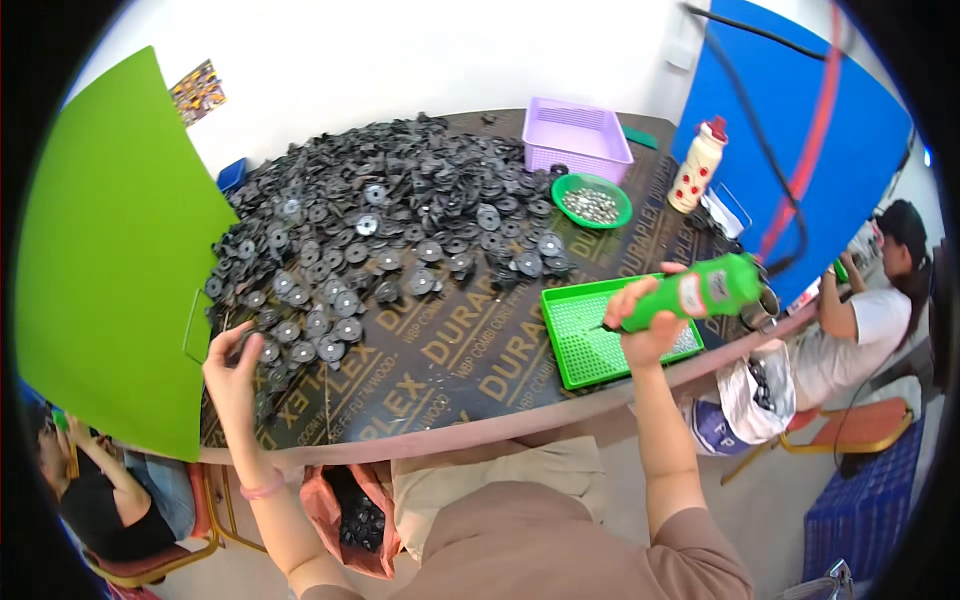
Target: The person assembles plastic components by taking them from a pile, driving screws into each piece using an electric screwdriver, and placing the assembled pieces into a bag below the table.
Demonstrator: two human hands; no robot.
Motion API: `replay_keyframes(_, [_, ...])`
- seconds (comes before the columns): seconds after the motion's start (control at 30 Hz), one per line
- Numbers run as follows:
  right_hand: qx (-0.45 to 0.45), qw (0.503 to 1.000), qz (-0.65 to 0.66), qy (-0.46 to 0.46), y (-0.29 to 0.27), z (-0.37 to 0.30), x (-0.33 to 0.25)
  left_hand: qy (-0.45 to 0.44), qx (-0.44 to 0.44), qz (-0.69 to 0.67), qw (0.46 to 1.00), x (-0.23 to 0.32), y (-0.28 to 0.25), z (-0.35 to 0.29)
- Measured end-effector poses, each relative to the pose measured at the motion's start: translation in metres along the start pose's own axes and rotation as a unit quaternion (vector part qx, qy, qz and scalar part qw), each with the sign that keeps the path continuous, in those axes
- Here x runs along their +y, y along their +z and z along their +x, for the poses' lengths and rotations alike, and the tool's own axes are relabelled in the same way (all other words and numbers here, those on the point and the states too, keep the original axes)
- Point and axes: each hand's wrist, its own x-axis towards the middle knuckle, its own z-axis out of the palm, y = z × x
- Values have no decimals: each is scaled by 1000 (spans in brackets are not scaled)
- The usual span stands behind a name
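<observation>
My right hand (650, 335) is wrapped round a green electric screwdriver (705, 290), held above the right part of the table. Its dark tip points left over a green perforated tray (568, 365), and a red hose or cord (800, 190) rises from its back end. My left hand (235, 375) is raised at the table's left front, beside the near edge of a large heap of black round plastic parts (380, 190). Its thumb and fingers are bent but apart, and I see nothing between them. Several parts at the heap's front show shiny round centres.
Behind the tray stand a green bowl (568, 213) of small metal pieces, a lilac basket (575, 150) and a cream bottle (698, 170). Green (110, 260) and blue (800, 120) partitions flank the table. Below its edge sit sacks (335, 530) (735, 400) of black parts. People work at both sides.
</observation>
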Motion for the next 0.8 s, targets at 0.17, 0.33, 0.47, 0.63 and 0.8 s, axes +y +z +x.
replay_keyframes(0.17, [-4,998,-41,37,-11,-2,15,-69,-258,-249,931,106,125,-39])
replay_keyframes(0.33, [-25,997,-56,49,-13,-7,23,-145,-383,-351,842,105,226,-66])
replay_keyframes(0.47, [-19,997,-61,49,-14,-8,23,-291,-388,-453,748,81,271,-74])
replay_keyframes(0.63, [-23,996,-71,54,-18,-8,24,-326,-411,-431,734,68,272,-80])
replay_keyframes(0.8, [-37,994,-91,56,-16,-9,28,-317,-436,-407,738,63,273,-82])
